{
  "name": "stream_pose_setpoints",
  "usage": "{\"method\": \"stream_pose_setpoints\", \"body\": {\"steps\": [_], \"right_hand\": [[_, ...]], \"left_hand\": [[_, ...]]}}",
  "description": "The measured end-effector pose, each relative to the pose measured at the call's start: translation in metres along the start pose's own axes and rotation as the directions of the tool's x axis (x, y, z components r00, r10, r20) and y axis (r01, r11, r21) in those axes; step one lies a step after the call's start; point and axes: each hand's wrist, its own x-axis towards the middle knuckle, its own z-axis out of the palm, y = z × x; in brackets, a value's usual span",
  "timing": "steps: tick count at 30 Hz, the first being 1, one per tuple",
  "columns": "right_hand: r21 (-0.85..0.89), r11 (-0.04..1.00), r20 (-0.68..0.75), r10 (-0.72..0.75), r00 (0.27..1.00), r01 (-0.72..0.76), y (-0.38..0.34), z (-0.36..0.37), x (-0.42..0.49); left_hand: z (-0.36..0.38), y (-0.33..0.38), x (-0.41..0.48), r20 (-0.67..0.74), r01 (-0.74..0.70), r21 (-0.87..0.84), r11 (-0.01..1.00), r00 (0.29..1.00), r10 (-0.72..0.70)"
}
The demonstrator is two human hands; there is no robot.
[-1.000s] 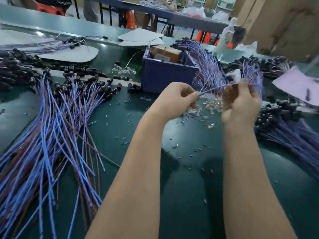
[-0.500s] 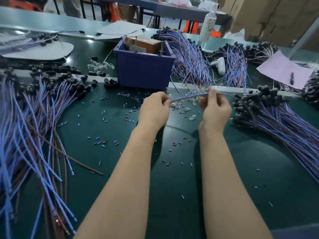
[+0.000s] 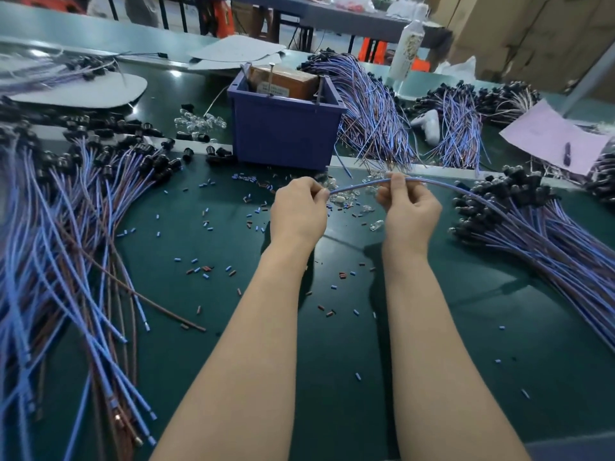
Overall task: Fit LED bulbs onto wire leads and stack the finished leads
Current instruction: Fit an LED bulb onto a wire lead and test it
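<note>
A blue wire lead (image 3: 356, 186) stretches between both hands over the green table. My left hand (image 3: 299, 211) pinches its near end, and my right hand (image 3: 407, 209) pinches it further along; from there it arcs right into a pile of leads with black holders (image 3: 539, 227). Clear LED bulbs (image 3: 346, 196) lie loose on the mat just behind and between my hands. A second large pile of leads (image 3: 66, 234) fans over the left side of the table.
A purple bin (image 3: 283, 128) holding a brown box stands behind my hands. More lead bundles (image 3: 372, 111) lie beyond it, with a pink paper (image 3: 552, 138) at right. Cut bits of insulation (image 3: 206, 267) litter the green mat (image 3: 332, 361). More clear bulbs (image 3: 199, 123) sit left of the bin.
Both hands have come down and nearer to me, from in front of the bin to just over the mat. The lead is still held between them.
</note>
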Motion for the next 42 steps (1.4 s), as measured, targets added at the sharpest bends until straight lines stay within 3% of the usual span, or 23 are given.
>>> {"method": "stream_pose_setpoints", "body": {"steps": [6, 11, 15, 19, 21, 23, 26, 29, 31, 32, 34, 36, 39, 42], "right_hand": [[0.049, 0.999, -0.041, 0.012, 0.999, -0.01, 0.002, 0.005, -0.001], [0.263, 0.963, -0.182, 0.114, 0.977, -0.064, -0.008, -0.008, 0.008], [0.378, 0.903, -0.044, 0.238, 0.97, -0.205, -0.009, 0.001, -0.001], [0.462, 0.795, 0.138, 0.374, 0.917, -0.394, -0.012, 0.012, -0.012], [0.411, 0.795, 0.213, 0.392, 0.895, -0.446, -0.011, 0.017, -0.017], [0.281, 0.844, 0.265, 0.389, 0.882, -0.457, -0.009, 0.022, -0.025], [-0.005, 0.924, 0.309, 0.364, 0.878, -0.382, -0.011, 0.025, -0.033], [-0.258, 0.963, 0.347, 0.168, 0.923, -0.078, -0.012, 0.026, -0.038], [-0.363, 0.897, 0.319, -0.136, 0.938, 0.253, -0.012, 0.026, -0.041], [-0.409, 0.828, 0.32, -0.264, 0.91, 0.384, -0.011, 0.025, -0.042], [-0.527, 0.675, 0.416, -0.324, 0.85, 0.516, -0.009, 0.024, -0.042], [-0.599, 0.613, 0.517, -0.194, 0.834, 0.515, -0.002, 0.023, -0.039], [-0.579, 0.675, 0.517, -0.129, 0.847, 0.456, 0.002, 0.023, -0.04], [-0.539, 0.754, 0.436, -0.13, 0.89, 0.374, 0.0, 0.026, -0.042]], "left_hand": [[-0.003, 0.005, -0.001, -0.036, 0.021, -0.008, 1.0, 0.999, -0.021], [-0.021, -0.005, 0.002, -0.213, 0.128, -0.003, 0.992, 0.969, -0.126], [-0.012, 0.006, -0.004, -0.168, 0.049, 0.042, 0.998, 0.985, -0.042], [-0.001, 0.016, -0.009, 0.043, -0.037, -0.247, 0.968, 0.998, 0.05], [0.004, 0.02, -0.011, 0.113, -0.03, -0.334, 0.942, 0.991, 0.071], [0.009, 0.022, -0.012, 0.074, -0.031, -0.396, 0.918, 0.995, 0.066], [0.008, 0.017, -0.007, -0.041, 0.011, -0.521, 0.853, 0.998, -0.038], [0.0, 0.011, -0.002, -0.122, 0.082, -0.693, 0.716, 0.966, -0.229], [-0.003, 0.007, 0.001, -0.177, 0.103, -0.737, 0.668, 0.924, -0.339], [-0.005, 0.005, 0.002, -0.202, 0.103, -0.742, 0.663, 0.908, -0.368], [-0.005, 0.005, 0.002, -0.246, 0.076, -0.744, 0.664, 0.892, -0.378], [-0.005, 0.006, 0.002, -0.277, 0.042, -0.732, 0.68, 0.894, -0.353], [-0.002, 0.007, 0.002, -0.249, 0.014, -0.729, 0.684, 0.926, -0.284], [0.005, 0.007, 0.0, -0.118, 0.048, -0.623, 0.78, 0.981, -0.154]]}}
